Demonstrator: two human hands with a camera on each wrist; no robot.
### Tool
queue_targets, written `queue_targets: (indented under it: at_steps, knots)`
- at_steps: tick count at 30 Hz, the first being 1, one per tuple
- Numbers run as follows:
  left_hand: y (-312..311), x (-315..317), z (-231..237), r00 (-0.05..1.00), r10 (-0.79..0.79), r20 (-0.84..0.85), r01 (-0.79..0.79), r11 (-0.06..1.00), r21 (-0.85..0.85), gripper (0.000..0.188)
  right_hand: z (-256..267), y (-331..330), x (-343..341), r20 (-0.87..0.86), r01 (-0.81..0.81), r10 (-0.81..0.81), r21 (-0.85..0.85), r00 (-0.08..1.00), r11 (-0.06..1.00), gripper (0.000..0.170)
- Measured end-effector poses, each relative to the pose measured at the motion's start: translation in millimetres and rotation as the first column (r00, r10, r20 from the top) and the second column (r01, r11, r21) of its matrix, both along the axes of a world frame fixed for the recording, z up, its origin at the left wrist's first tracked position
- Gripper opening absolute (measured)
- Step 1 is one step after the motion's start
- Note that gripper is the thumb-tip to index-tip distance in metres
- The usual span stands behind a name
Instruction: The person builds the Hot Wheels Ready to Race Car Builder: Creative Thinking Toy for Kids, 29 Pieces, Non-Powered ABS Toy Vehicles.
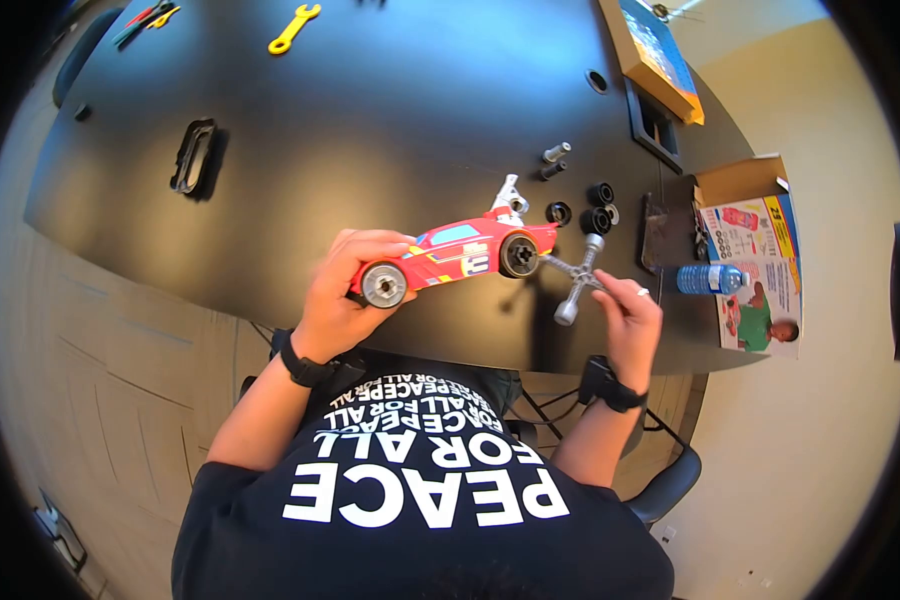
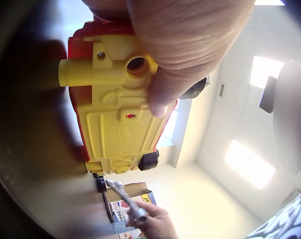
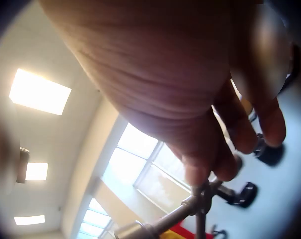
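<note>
A red toy car (image 1: 460, 255) is held above the table by the left hand (image 1: 345, 290), which grips its front end. The left wrist view shows the car's yellow underside (image 2: 123, 129), with the left hand (image 2: 185, 45) around one end and the thumb pressed on it. One end of a grey cross-shaped wrench (image 1: 582, 278) is at the car's rear wheel. In the head view the right hand (image 1: 632, 318) pinches this wrench between thumb and finger. From the right wrist view, the right hand's (image 3: 175, 84) other fingers extend past the wrench (image 3: 202, 199).
Several black wheels (image 1: 600, 220) and two grey pegs (image 1: 556, 152) lie beyond the car. A water bottle (image 1: 710, 280) and an open box (image 1: 745, 185) are at the right. A yellow wrench (image 1: 295, 30) and a black frame (image 1: 192, 157) lie farther left.
</note>
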State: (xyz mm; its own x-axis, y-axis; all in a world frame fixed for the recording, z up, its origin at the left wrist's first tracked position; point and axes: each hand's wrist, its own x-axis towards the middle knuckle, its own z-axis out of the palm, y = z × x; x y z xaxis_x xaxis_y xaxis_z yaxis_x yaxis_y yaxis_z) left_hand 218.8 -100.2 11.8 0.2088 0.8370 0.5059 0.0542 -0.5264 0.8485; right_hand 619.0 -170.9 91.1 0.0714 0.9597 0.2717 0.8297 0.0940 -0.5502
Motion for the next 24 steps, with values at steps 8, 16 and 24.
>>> queue_targets:
  at_steps: [8,16,24]
  knots:
    - [1,0,-2,1.0,-0.005,-0.015,0.005,1.0,0.0,0.055,139,36,-89,0.03,-0.363,0.367,0.243,0.93,0.899,0.023]
    - [0,1,0,1.0,0.0,0.012,0.001,1.0,-0.005,0.053,157,74,-165,0.176,-0.788,0.769,0.091,0.615,0.609,0.027]
    - [0,1,-4,1.0,-0.009,-0.004,0.009,1.0,0.028,0.052,161,83,-191,0.375,-0.853,0.807,-0.072,0.457,0.517,0.032]
